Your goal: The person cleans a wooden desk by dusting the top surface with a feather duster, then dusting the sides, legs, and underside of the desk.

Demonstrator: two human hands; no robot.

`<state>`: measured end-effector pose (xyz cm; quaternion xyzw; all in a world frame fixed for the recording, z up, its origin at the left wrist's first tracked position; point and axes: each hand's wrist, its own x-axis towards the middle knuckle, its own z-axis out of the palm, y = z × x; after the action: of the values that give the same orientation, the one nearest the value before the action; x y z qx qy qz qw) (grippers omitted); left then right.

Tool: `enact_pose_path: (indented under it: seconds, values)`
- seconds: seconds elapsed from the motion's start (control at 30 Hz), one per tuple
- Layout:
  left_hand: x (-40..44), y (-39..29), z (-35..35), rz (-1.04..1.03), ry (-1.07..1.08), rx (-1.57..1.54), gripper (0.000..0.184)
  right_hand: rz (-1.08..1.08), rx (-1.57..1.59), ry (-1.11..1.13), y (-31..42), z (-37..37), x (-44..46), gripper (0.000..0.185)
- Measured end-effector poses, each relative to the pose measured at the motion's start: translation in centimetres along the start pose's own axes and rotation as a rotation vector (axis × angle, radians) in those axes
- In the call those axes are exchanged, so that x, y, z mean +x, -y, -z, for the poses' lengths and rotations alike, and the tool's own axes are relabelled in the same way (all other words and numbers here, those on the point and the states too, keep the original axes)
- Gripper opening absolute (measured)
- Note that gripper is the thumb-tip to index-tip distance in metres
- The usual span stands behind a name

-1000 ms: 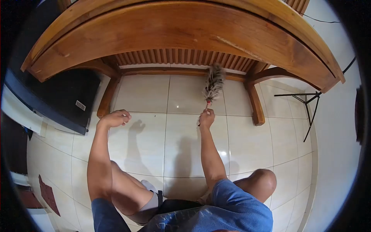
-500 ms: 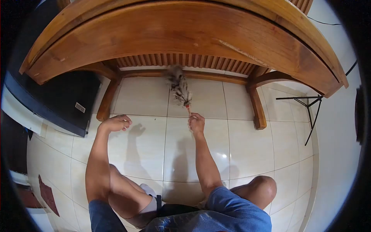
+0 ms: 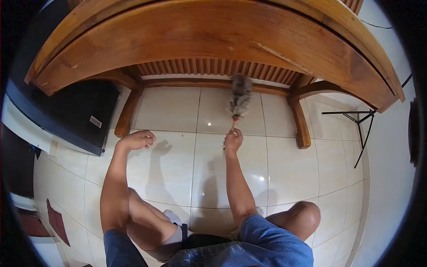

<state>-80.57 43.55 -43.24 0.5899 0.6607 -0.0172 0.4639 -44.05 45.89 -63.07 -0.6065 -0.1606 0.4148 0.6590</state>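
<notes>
My right hand [image 3: 233, 140] is closed around the thin handle of a feather duster [image 3: 240, 95]. Its grey and dark mottled feathers point away from me under the wooden bench [image 3: 200, 38], with the blurred tip close to the rear rail. A red band shows where the feathers meet the handle. My left hand [image 3: 138, 140] hovers over the tiles by the left bench leg [image 3: 128, 113], fingers loosely curled and apart, holding nothing.
On the left stands a large black appliance-like box [image 3: 89, 120] with a white label. A black tripod stand [image 3: 362, 127] is by the right wall [image 3: 391, 191]. The right bench leg [image 3: 300, 122] rests on the tiled floor [image 3: 229, 178]. My bent knees are at both sides.
The feather duster has swung to the right with my right hand, and its feathers now point more straight ahead. My left hand stays nearly in place.
</notes>
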Motion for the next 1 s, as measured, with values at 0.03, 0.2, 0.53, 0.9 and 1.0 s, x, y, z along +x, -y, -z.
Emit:
enact_pose_path:
  seconds: [0.03, 0.2, 0.53, 0.9, 1.0]
  values:
    - [0.0, -0.1, 0.1, -0.018, 0.01, -0.019, 0.039, -0.02, -0.02, 0.021, 0.2, -0.1, -0.1, 0.015]
    - [0.0, 0.0, 0.0, 0.032, -0.008, 0.036, 0.037, -0.108, -0.181, 0.302, 0.8, 0.4, -0.1, 0.019]
    - [-0.6, -0.4, 0.1, 0.034, 0.033, 0.081, 0.039, -0.174, -0.116, 0.315, 1.3, 0.6, -0.4, 0.016]
    - [-1.7, -0.4, 0.1, -0.019, 0.003, -0.003, 0.033, -0.163, -0.136, 0.275, 1.7, 1.2, 0.1, 0.013]
    - [-1.8, -0.3, 0.1, -0.034, 0.017, -0.052, 0.033, -0.085, -0.043, 0.105, 1.0, 1.1, 0.5, 0.013]
